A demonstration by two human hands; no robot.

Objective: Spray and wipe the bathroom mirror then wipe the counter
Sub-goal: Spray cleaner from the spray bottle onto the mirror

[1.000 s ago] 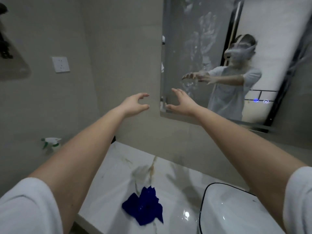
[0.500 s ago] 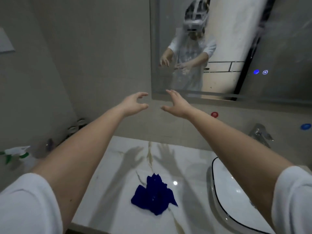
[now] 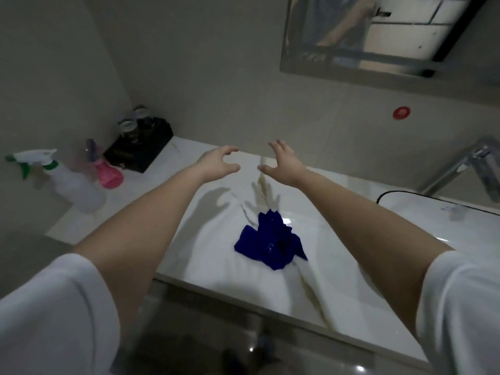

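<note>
White spray bottle [image 3: 67, 185] stands at counter's [image 3: 216, 266] far left, pink bottle [image 3: 108, 175] beside it. Left hand [image 3: 216, 165] and right hand [image 3: 284, 165] held out over the counter, fingers loosely curled, holding nothing. Blue cloth [image 3: 270, 243] crumpled below them. Mirror [image 3: 378, 31] upper right.

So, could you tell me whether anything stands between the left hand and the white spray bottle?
Yes: a small pink bottle stands close beside the white spray bottle, on the side facing the left hand. Nothing else visible lies along that path; the black box sits farther back.
</note>
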